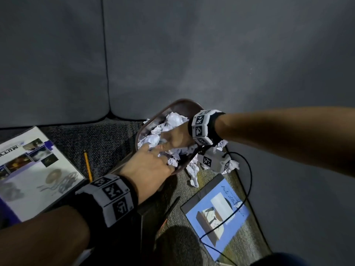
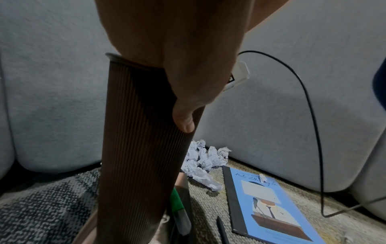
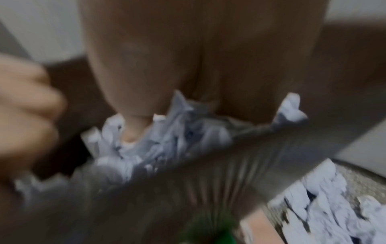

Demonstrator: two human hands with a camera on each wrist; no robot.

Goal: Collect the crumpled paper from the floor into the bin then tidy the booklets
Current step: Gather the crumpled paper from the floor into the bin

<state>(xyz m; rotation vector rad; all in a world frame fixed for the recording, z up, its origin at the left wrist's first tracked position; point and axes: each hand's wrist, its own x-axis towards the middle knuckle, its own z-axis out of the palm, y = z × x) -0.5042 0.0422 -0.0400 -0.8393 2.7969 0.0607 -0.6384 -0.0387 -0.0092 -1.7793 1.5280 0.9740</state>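
A brown ribbed bin (image 1: 184, 101) stands on the carpet, heaped with crumpled white paper (image 1: 174, 120). My left hand (image 1: 151, 162) grips its near rim; the thumb (image 2: 183, 122) lies on the bin's outer wall (image 2: 135, 148) and the fingers hook inside. My right hand (image 1: 172, 139) reaches into the bin from the right, fingers stretched down into the paper (image 3: 167, 135), tips buried. More crumpled paper (image 1: 194, 173) lies on the floor right of the bin. A white and purple booklet (image 1: 38, 169) lies at the left, a blue booklet (image 1: 215, 214) at the right.
A grey sofa (image 1: 172, 54) rises just behind the bin. On the carpet lie a yellow pencil (image 1: 88, 166), a green marker (image 2: 177, 204) and a dark pen (image 2: 221, 229). A black cable (image 1: 247, 169) loops over the blue booklet.
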